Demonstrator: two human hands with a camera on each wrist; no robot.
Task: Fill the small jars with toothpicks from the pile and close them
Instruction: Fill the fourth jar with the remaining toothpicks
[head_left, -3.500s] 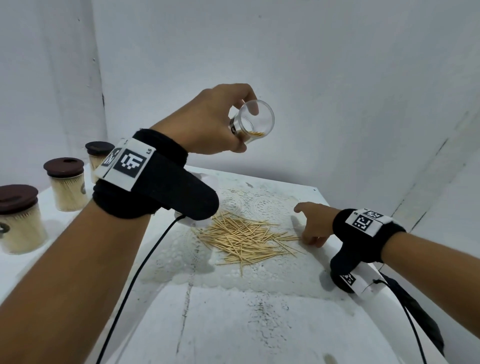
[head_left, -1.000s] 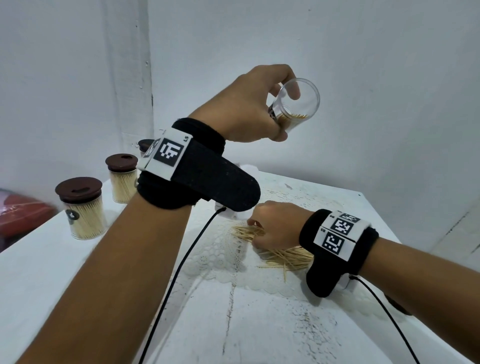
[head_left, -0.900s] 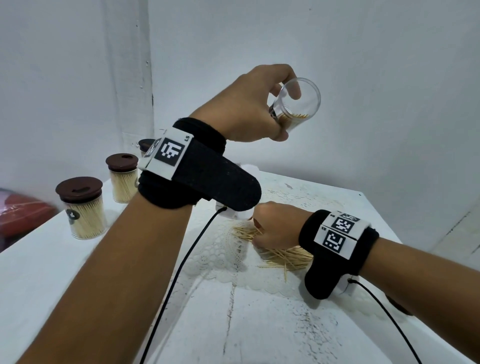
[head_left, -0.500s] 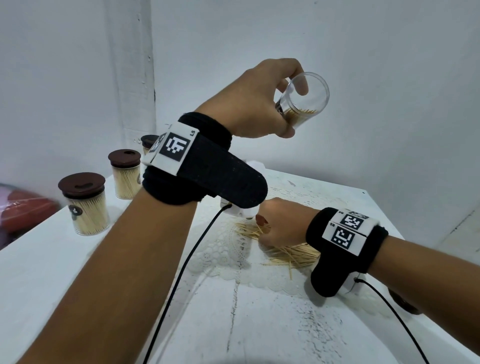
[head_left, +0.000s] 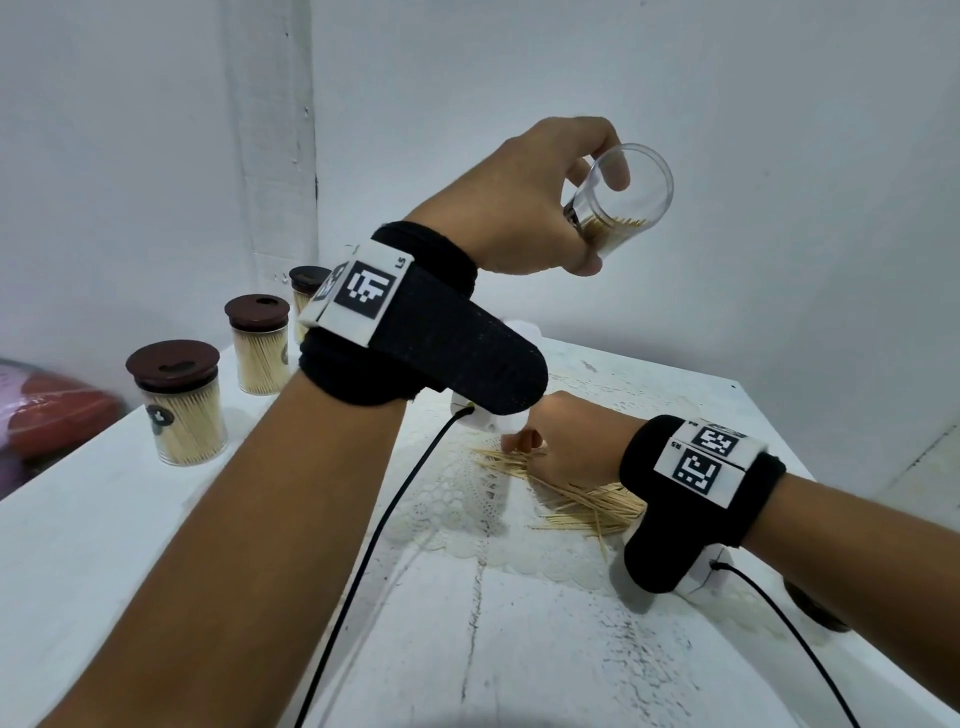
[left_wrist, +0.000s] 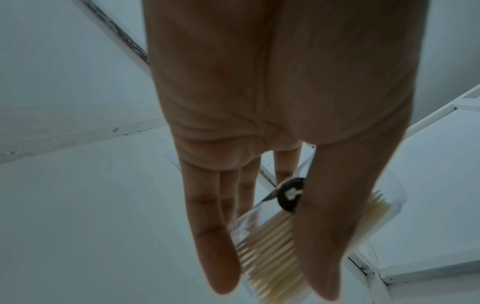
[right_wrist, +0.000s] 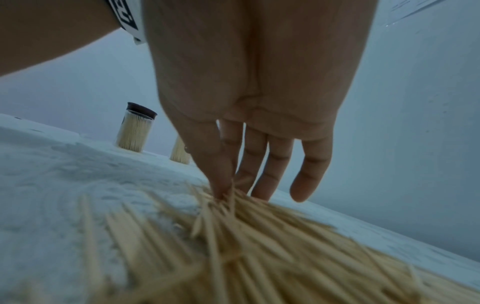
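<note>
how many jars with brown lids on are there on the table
3, in a row along the table's left side: the nearest jar, the middle jar, and the far jar, partly hidden behind the left wristband. More may be hidden.

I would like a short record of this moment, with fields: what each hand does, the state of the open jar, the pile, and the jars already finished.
left hand: left hand holds the open jar raised and tilted
open jar: clear, no lid, partly filled with toothpicks
right hand: right hand pinches toothpicks at the pile
pile: loose on the lace mat, on the white table
closed jars: three with brown lids, full, standing far left
</note>
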